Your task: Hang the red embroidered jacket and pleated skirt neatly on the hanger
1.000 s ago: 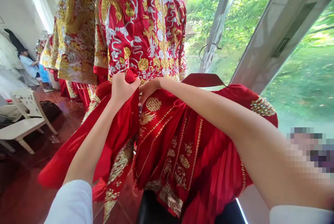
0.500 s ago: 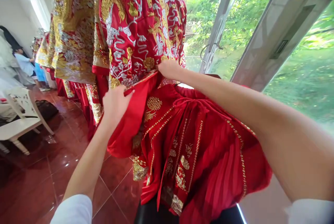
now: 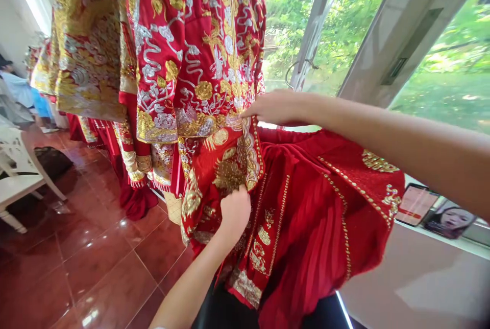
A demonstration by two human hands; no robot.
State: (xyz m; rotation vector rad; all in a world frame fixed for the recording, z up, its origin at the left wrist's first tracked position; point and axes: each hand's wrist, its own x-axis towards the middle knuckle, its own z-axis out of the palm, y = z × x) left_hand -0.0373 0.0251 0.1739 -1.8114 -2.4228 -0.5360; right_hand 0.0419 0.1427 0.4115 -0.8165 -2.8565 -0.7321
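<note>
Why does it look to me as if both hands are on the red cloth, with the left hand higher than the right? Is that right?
Not quite: the left hand is the lower one, and the right hand is higher, as the head view shows. Both hands are indeed on the red cloth.

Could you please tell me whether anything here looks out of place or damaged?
Yes: below the hanging embroidered jackets, dark red cloth appears to pool on the tiled floor, odd because the jackets hang clear of it. The embroidered panel being handled shows no obvious damage.
</note>
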